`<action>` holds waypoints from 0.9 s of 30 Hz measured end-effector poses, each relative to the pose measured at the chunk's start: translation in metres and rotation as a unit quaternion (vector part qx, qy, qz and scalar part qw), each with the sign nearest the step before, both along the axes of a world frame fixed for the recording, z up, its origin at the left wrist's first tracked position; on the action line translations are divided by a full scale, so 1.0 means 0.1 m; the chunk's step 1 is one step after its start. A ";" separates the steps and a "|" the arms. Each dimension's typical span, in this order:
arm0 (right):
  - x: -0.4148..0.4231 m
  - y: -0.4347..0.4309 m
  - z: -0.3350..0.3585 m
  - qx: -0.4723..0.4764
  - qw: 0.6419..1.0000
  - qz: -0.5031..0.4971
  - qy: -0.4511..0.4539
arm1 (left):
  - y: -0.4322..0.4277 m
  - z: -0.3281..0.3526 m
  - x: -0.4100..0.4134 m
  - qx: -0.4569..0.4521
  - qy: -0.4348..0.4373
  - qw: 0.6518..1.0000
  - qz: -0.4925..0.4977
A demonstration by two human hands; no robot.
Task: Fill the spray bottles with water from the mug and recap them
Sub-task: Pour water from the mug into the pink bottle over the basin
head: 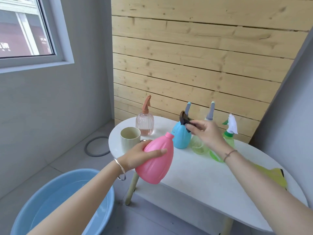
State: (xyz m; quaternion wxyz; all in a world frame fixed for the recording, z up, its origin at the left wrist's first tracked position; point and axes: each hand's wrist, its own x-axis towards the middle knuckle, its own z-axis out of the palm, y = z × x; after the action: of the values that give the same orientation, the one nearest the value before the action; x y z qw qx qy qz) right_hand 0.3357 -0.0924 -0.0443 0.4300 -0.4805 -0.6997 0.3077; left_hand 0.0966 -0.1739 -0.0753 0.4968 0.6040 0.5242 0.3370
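In the head view, the left hand (140, 155) gripped the uncapped pink bottle (157, 163), tilted above the table (203, 175) edge near the mug (130, 139); the right hand (206, 133) pinched the dark spray cap (184, 119). Pouring into such a tilted neck could spill water.

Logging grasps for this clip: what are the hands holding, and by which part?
The left hand grips the uncapped pink bottle around its body; the right hand pinches the dark spray head by one end.
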 end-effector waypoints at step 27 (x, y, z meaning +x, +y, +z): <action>-0.80 0.07 -1.01 -0.101 0.991 0.027 -0.081 | -0.29 -0.43 -0.80 0.018 -0.062 0.983 0.172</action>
State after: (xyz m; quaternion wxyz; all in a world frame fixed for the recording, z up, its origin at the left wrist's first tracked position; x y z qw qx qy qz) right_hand 0.2562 -0.0856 -0.1458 0.3129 -0.5260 -0.7100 0.3483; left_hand 0.0169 -0.2032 -0.1184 0.4524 0.4913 0.5824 0.4635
